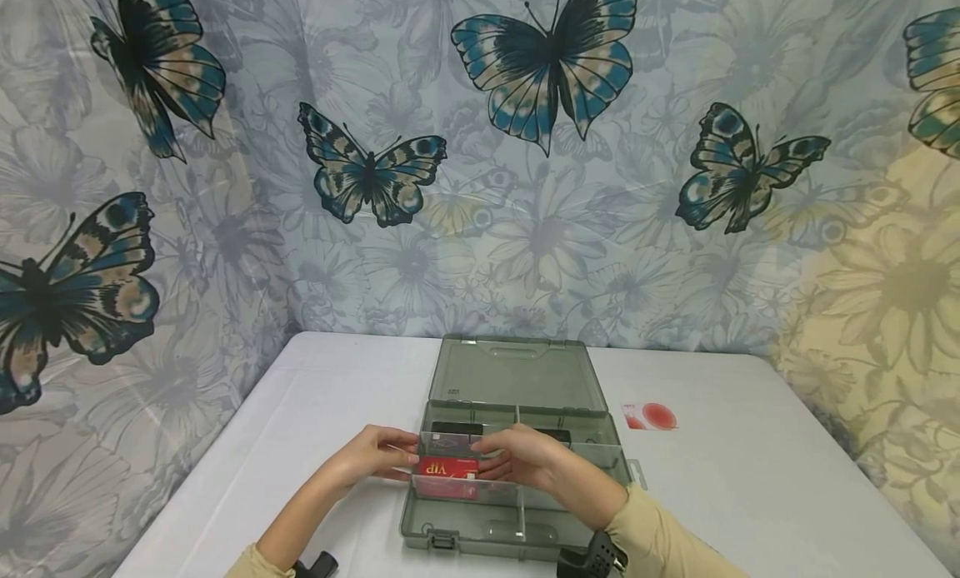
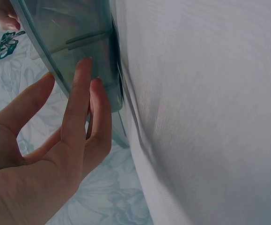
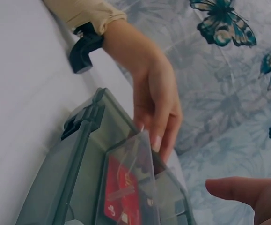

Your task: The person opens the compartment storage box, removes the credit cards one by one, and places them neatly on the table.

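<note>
A green translucent storage box [image 1: 461, 546] stands on the table with its lid laid back. In its left middle compartment is a red card [image 1: 447, 467] marked VIP, partly seen through a clear divider [image 3: 147, 159]. My left hand [image 1: 375, 456] is at the box's left wall; in the left wrist view its long fingers [image 2: 74, 110] lie extended against the outside, with the thumb near the rim. My right hand [image 1: 517, 457] reaches over the box, its fingertips beside the card's right end and thumb apart from the fingers. Only part of that hand shows in the right wrist view.
Dark objects [image 1: 553, 435] sit in the box's back row behind the dividers. A card or packet with a red circle [image 1: 660, 416] lies on the white table [image 1: 720, 495] to the right of the box. Butterfly-patterned cloth [image 1: 540, 253] hangs behind and beside the table.
</note>
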### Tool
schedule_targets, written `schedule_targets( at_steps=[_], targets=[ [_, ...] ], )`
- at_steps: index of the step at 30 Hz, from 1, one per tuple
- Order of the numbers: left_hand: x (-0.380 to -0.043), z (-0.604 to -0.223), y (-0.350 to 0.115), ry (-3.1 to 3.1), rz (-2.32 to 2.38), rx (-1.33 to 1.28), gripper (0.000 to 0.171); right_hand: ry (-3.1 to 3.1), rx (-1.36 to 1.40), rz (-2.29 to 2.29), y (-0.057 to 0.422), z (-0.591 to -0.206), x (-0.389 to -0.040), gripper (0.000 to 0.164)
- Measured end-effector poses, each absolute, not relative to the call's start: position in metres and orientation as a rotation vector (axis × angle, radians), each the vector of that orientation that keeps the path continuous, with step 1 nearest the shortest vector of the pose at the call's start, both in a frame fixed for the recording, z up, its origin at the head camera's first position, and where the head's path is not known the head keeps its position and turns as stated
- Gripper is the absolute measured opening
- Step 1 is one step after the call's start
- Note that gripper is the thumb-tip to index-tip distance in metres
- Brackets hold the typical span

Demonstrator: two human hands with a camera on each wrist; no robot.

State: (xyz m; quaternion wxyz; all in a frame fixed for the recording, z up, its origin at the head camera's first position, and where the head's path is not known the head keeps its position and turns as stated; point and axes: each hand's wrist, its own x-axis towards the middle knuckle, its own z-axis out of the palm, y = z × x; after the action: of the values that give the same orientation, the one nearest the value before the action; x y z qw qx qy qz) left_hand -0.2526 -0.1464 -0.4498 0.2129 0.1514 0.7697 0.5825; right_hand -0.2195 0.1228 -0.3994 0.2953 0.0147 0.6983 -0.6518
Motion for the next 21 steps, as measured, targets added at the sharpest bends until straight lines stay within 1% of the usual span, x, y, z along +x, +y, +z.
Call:
schedule_targets(
  at_steps=[6, 10, 15, 21],
  targets=[
    [-0.2527, -0.45, -0.1474, 2.136, 1.611, 0.426, 0.056, 1.837, 0.014, -1.766, 0.1243, -0.3991, -0.219, 0.051],
    [-0.2524, -0.4503, -0.148, 2.125, 1.616, 0.434, 0.058, 1.817, -0.024, -1.796, 0.1253, -0.3993, -0.2192, 0.044],
    [-0.2528, -0.4506, -0.1479, 2.125, 1.617, 0.439, 0.055, 1.768, 0.005, -1.867, 0.1231, -0.4004, -0.2195, 0.038],
    [-0.2526, -0.4503, -0.1476, 2.132, 1.615, 0.426, 0.054, 1.723, 0.003, -1.916, 0.1208, -0.4061, -0.2212, 0.04]
  ],
)
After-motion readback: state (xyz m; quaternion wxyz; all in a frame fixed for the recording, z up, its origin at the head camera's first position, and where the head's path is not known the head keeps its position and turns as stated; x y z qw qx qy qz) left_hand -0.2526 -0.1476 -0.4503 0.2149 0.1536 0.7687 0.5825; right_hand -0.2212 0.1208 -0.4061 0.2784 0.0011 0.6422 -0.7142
